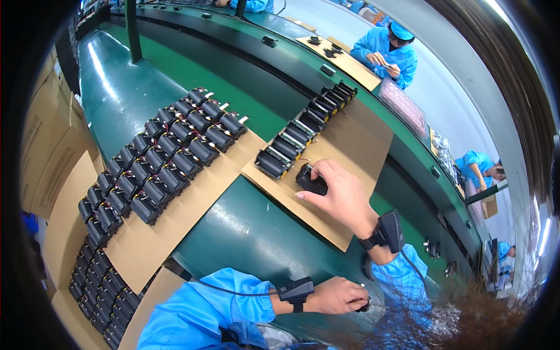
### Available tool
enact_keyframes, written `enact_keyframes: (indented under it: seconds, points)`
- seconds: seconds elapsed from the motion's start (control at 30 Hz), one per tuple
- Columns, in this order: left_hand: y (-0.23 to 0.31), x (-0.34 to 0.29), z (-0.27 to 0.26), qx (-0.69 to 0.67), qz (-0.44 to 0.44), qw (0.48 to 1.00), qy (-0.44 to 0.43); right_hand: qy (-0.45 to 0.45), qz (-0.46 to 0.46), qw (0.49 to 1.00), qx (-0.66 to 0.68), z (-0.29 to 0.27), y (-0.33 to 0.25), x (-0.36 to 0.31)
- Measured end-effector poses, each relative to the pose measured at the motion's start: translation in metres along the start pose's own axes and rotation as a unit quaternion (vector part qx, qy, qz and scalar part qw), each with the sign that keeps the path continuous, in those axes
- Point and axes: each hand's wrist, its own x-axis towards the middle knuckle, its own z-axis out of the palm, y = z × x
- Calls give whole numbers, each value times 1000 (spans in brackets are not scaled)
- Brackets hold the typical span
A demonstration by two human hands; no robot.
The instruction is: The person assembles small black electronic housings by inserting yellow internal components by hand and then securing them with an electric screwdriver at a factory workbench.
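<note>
My right hand [341, 195] reaches over a cardboard sheet, thumb and fingers around a black wired block [309, 182] that looks like a battery pack. Beside it, a row of similar black blocks [291, 140] with yellow edges runs away toward the far side of the sheet. Lower down, near my body, my left hand [335, 296] is closed on a small dark piece [364, 305], mostly hidden by the fingers. To the left, several rows of black blocks with coloured wires [157, 157] stand on another cardboard sheet [137, 256].
An open carton [64, 233] at the left holds more black blocks [105, 291]. The green bench [245, 221] shows between the sheets. Beyond runs a dark conveyor [245, 64] carrying small black parts. Across it, co-workers in blue [391, 52] sit by pink bubble-wrap packs [402, 108].
</note>
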Motion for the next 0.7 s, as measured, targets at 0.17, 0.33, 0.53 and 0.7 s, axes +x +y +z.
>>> enact_keyframes:
  seconds: [0.17, 0.33, 0.53, 0.7]
  points:
    - [2, -6, 2, -10, 27, 1000, 3, -27, -9, 1000, -14, 20, -10, 17]
    - [6, -6, 0, -7, 37, 999, -11, -17, -3, 1000, -18, 17, -11, 14]
    - [3, -7, 1, 13, 3, 999, -35, -17, 7, 1000, -2, 18, 3, -1]
    - [9, 4, -1, -2, 8, 999, -33, 1, 17, 1000, -2, 15, 10, -18]
